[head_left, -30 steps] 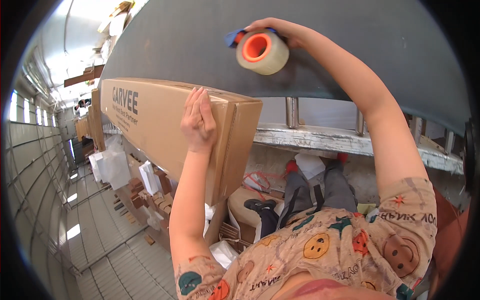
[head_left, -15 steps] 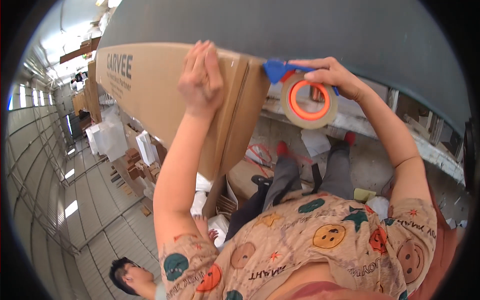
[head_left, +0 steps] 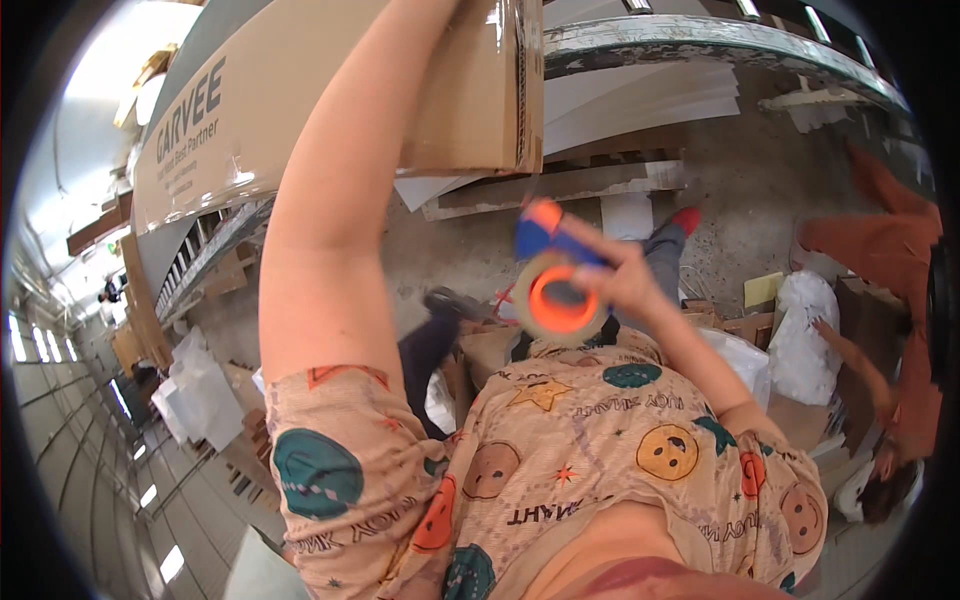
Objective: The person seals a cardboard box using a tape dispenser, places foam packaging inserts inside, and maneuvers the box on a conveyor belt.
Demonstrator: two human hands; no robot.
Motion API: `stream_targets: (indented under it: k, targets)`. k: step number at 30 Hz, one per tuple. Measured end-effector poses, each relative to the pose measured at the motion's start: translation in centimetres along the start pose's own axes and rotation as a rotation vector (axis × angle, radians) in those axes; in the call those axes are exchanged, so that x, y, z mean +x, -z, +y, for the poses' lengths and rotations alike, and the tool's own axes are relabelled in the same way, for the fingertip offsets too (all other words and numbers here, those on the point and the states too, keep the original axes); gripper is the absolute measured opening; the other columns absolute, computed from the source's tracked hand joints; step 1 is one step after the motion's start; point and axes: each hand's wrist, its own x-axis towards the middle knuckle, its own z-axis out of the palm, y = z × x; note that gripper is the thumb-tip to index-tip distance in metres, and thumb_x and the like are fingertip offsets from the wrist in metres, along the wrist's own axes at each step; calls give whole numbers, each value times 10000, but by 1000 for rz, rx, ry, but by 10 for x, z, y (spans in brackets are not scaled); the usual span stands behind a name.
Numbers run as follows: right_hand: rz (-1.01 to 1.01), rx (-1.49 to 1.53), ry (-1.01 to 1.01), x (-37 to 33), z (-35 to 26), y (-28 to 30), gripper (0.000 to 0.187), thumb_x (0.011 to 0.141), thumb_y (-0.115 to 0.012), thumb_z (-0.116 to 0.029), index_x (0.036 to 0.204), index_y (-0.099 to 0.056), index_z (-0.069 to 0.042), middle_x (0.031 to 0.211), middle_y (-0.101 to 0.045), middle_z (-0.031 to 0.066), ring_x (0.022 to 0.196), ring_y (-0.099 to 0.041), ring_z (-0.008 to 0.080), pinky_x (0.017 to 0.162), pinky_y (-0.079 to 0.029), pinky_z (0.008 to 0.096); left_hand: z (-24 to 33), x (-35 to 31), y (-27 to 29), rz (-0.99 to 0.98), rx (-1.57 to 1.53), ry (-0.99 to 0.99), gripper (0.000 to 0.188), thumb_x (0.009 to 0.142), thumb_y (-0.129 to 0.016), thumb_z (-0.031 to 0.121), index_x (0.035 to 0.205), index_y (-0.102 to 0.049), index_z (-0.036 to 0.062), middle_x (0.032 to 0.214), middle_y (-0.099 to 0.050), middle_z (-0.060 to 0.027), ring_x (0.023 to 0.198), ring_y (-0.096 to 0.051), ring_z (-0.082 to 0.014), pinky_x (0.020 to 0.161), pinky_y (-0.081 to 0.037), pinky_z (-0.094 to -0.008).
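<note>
Right hand (head_left: 632, 280) wrapped round tape dispenser (head_left: 540, 298), bodyward of right end of carton (head_left: 465, 110), long axis leftward; left hand out of frame, grip untellable

1. An industrial packing workshop or warehouse: steel-framed shell (head_left: 75, 440) with bright panels (head_left: 172, 563).
2. A taped cardboard carton (head_left: 245, 120) and a loaded tape dispenser (head_left: 562, 320) show packing work.
3. Bare, grimy concrete floor (head_left: 735, 170); scuffed metal rail (head_left: 720, 45); white plastic-wrapped bundles (head_left: 803, 345).

"Where's the carton (head_left: 260, 100)?"

"On the worktop (head_left: 212, 32), jutting past its near edge."

"And the tape dispenser (head_left: 556, 248)?"

"In the right hand (head_left: 632, 282), before the carton's right corner; a plastic bag (head_left: 803, 345) lies farther right."
</note>
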Motion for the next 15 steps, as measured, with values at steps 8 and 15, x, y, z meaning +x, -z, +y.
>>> stream_targets:
  k: [8,15]
  targets:
    - [164,-111,279,101,9,-56,513,745,-751,-302,1162,-606,-40,1141,-628,103,1067,-569,190,904,-461,334,132,-135,155,-517,-285,-420,162,637,-626,79,796,-616,50,849,-633,-86,866,-605,-261,831,-445,-400]
    - [-332,-244,201,125,81,-69,488,726,-760,-300,1134,-616,-73,1123,-627,96,1072,-566,197,896,-464,347,96,-207,164,-816,-536,198,165,718,-535,83,806,-653,10,847,-651,-164,833,-609,-342,774,-490,-408]
